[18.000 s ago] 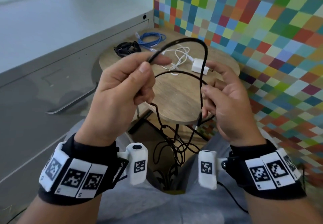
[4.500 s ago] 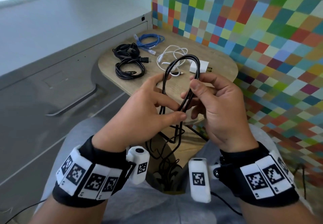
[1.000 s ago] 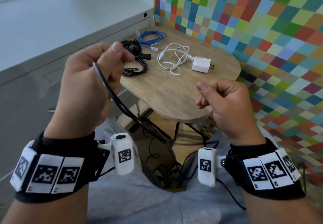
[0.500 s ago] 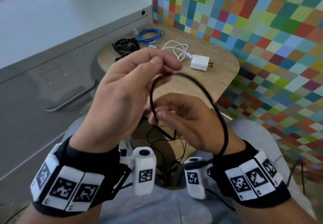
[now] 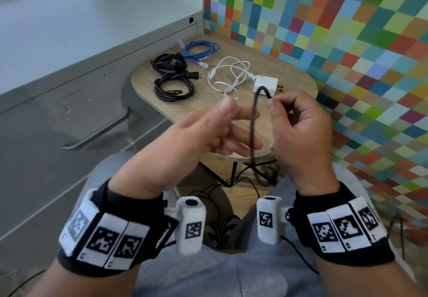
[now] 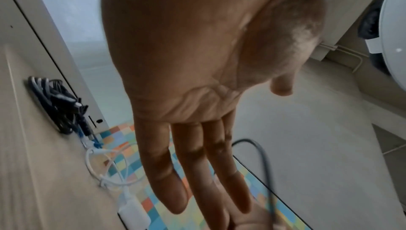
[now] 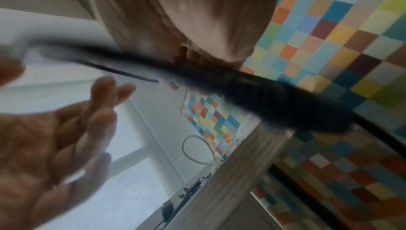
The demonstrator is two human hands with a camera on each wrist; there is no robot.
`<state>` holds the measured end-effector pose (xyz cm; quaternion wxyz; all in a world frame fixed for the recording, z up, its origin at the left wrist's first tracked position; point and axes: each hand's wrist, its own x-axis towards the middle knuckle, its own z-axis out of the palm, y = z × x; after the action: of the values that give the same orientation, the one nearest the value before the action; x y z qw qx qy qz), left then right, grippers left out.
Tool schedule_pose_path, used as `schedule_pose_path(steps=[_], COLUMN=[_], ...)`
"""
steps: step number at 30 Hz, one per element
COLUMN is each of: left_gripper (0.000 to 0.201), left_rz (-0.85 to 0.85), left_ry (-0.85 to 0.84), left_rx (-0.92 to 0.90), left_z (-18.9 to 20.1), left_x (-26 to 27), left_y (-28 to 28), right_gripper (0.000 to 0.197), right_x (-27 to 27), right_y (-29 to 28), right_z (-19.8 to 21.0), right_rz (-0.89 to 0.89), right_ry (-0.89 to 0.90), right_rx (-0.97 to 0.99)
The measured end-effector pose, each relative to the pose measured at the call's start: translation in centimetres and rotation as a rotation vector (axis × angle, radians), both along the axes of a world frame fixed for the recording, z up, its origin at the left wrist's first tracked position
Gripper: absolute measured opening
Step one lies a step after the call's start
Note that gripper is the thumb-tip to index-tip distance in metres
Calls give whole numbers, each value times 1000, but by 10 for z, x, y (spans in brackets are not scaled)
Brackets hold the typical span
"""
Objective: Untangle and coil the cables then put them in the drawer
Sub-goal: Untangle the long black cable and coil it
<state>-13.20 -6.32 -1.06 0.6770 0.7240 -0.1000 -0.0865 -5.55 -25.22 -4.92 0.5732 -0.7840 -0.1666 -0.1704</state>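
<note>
Drawer front (image 5: 69,116): sitting at the far left, grey, with a long metal handle (image 5: 97,134) running along it.
Black coiled cables (image 5: 172,81): lying in two bundles on the left part of the wooden side table (image 5: 298,81), the rear bundle just beside the blue cable.
Blue cable (image 5: 200,50): resting coiled at the back of the table, near the mosaic wall (image 5: 347,30).
White cable (image 5: 228,76): lying in loose loops mid-table, leading into the white charger block (image 5: 265,83).
Left hand (image 5: 196,139): hovering in front of the table with fingers straight and spread, palm turned toward the other hand, gripping nothing; the black cable is passing just by its fingertips.
Black cable in hand (image 5: 253,120): arching over at the top, then hanging down past the table edge toward the floor between the person's knees.
Right hand (image 5: 298,130): pinching the black cable near its top bend between thumb and forefinger, the other fingers curling in.
</note>
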Motion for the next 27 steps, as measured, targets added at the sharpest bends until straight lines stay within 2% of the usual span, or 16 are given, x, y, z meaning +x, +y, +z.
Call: schedule_pose_path(steps=[2, 4, 5, 7, 11, 13, 17, 19, 23, 27], left_gripper=[65, 25, 13, 23, 31, 31, 36, 43, 44, 49], left_rz=[1, 77, 136, 268, 437, 412, 322, 354, 554, 519], left_ry=[-30, -92, -118, -146, -70, -112, -218, -247, -259, -309], left_rx=[9, 73, 76, -20, -551, -765, -1062, -1075, -890, -1001], left_z=[0, -2, -4, -5, 1, 4, -4, -6, -3, -3], left_x=[0, 2, 3, 6, 12, 12, 10, 9, 10, 6], left_y=[-10, -17, -17, -11, 21, 45, 89, 96, 103, 102], right_gripper=[11, 12, 12, 10, 6, 12, 20, 19, 12, 16], right_x=[-1, -1, -1, 1, 6, 10, 18, 21, 23, 22], right_y=[0, 0, -1, -3, -10, -14, -20, -23, -28, -30], right_z=[0, 0, 1, 3, 4, 2, 2, 1, -2, -1], right_rz=[5, 15, 27, 70, 230, 241, 165, 120, 20, -26], right_ry=[-22, -7, 12, 63, 228, 251, 212, 181, 146, 107], right_rx=[-2, 6, 26, 70, 26, 26, 49, 0, -75, -182])
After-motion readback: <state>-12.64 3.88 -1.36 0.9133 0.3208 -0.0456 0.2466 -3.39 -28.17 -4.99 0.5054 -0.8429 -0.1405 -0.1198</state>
